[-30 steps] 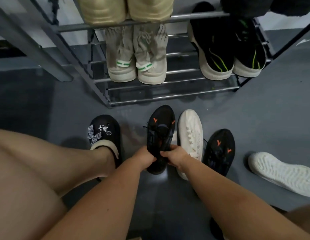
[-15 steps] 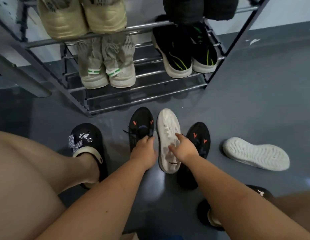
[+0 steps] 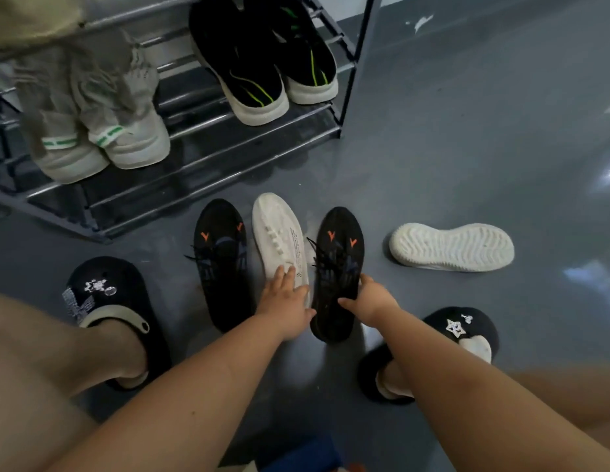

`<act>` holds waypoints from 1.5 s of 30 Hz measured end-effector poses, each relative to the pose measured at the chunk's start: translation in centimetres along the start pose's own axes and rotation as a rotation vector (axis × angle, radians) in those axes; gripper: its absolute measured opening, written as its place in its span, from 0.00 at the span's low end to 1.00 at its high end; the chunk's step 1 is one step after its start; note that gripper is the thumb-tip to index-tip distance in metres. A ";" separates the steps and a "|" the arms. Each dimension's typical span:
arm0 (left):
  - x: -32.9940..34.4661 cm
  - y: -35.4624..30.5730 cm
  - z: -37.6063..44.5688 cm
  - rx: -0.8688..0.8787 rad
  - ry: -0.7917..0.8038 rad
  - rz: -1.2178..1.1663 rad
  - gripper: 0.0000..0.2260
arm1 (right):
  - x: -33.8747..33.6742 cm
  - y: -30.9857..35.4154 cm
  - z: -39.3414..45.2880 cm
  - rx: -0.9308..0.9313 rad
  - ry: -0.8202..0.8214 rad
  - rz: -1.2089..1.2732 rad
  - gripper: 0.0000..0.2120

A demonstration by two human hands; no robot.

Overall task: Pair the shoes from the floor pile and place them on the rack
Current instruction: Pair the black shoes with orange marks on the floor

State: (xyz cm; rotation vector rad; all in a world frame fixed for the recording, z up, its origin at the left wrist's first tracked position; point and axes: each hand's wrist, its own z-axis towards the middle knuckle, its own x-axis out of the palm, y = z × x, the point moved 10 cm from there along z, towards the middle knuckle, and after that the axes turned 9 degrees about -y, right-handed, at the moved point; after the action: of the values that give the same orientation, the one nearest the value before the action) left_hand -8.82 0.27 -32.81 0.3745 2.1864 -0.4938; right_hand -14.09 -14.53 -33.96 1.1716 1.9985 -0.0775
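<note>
1. We are at the pairing step. Our right hand curls its grip round the heel end of the right black sneaker, thumb on one side and fingers on the other. Our left hand lies flat with straight fingers on the back part of the white shoe and holds nothing.

2. Our own feet, in black clogs with little charms, stand on the floor on both sides of our arms.

3. We think the next move is to bring the right black sneaker over to the left black sneaker. The white shoe lies between them, so it has to be slid out of the way or the sneaker lifted over it.

4. The two black sneakers match. Both have orange marks near the toe, dark laces and a soft knit top. They point toward the rack.

5. The other white shoe lies on its side, well apart to the right, with its bumpy sole showing. It will need to be picked up and turned.

6. Farthest away, the metal rack already holds a beige pair and a black pair with green lines. The lowest shelf looks free for our black pair.
</note>
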 end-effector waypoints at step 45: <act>-5.3 12.0 -8.4 -0.573 -0.217 -1.669 0.19 | 5.9 15.6 -7.4 0.088 0.268 0.806 0.28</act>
State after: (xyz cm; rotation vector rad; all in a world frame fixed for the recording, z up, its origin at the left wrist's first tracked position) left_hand -6.22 14.26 -26.41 -1.8210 1.8274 -0.6203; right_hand -8.20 1.60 -27.81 2.0415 1.5999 0.4214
